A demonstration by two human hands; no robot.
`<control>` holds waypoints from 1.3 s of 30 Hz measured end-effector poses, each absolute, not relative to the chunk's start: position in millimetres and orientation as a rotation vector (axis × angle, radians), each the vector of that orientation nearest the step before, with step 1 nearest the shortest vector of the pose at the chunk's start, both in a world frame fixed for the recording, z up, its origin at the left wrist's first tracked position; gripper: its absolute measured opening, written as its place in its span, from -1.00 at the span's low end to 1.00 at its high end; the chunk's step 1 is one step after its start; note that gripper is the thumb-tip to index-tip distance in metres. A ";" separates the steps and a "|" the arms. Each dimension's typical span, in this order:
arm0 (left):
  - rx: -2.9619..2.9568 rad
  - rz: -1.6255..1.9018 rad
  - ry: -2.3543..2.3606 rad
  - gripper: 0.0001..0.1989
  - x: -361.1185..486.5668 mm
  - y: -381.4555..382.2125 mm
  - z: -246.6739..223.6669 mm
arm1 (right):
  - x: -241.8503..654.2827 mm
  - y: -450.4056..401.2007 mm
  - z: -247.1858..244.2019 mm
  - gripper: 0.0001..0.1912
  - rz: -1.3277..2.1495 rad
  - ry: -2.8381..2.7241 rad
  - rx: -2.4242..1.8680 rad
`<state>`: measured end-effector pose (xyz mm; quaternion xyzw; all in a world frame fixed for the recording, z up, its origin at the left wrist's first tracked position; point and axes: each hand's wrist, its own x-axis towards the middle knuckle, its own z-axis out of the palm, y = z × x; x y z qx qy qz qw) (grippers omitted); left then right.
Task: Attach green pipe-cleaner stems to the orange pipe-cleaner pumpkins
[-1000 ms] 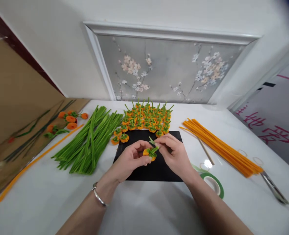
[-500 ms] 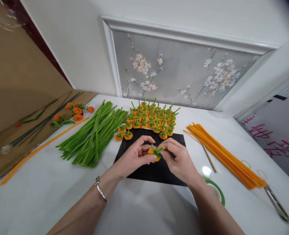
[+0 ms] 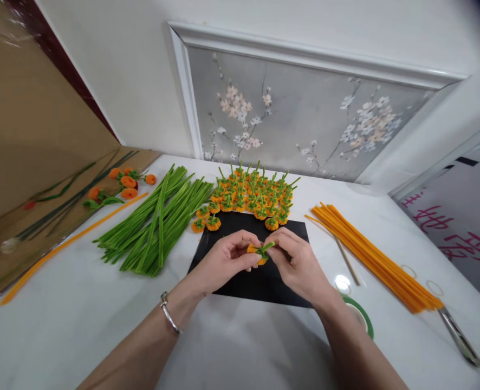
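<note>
Over the black mat [image 3: 244, 287], my left hand [image 3: 229, 257] pinches a small orange pipe-cleaner flower [image 3: 261, 260] between thumb and fingers. Green pipe cleaner wraps its underside, and a short stem sticks up to the right. At that green part, the thumb and fingertips of my right hand [image 3: 299, 262] are closed; the exact spot they grip is partly hidden. Behind the mat stand many similar orange flowers [image 3: 248, 201], heads down with green stems pointing up. Several of them sit at the mat's back left corner.
Green pipe cleaners [image 3: 154, 225] lie in a pile at left, orange ones [image 3: 378, 257] in a bundle at right. Green tape [image 3: 369, 324], a thin stick [image 3: 348, 262] and a metal tool [image 3: 461, 338] are at right. Finished orange flowers [image 3: 128, 187] rest on cardboard at far left.
The fingers of my left hand have curled slightly closer around the flower. My right hand stays at the stem, and the things on the table have not moved.
</note>
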<state>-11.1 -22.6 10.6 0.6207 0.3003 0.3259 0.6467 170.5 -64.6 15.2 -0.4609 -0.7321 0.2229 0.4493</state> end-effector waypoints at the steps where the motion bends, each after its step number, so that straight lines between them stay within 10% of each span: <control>1: 1.413 0.741 0.687 -0.86 -10.7 -22.9 10.9 | 170.5 -64.7 15.6 -0.85 0.550 -1.813 -1.142; 39: 1.874 0.897 0.794 -0.81 -8.1 -35.7 11.4 | 171.2 -71.2 24.1 -0.81 0.476 -1.869 -1.252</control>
